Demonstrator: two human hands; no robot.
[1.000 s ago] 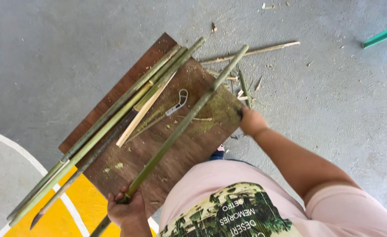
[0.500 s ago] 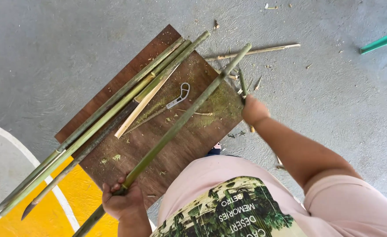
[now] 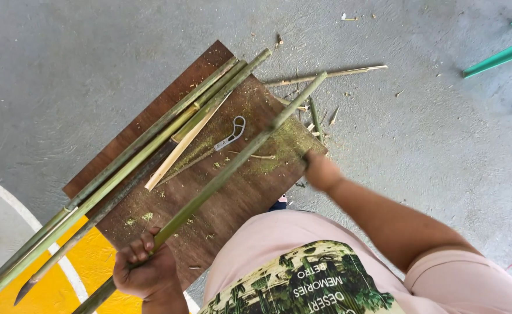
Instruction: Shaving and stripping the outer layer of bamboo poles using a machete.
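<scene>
Left hand [image 3: 145,268] fisted around lower end of green bamboo pole [image 3: 233,160]; pole's long axis runs lower left to upper centre across brown board [image 3: 250,192]. Right hand [image 3: 321,171] closed at board's right edge, contents unclear, just beside mid-pole

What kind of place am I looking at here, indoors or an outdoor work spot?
Probably an outdoor or open-sided paved yard used as a makeshift bamboo workbench. The grey concrete floor carries a painted white line and yellow patch; a brown wooden board holds long green bamboo stalks, with shavings scattered about.
</scene>
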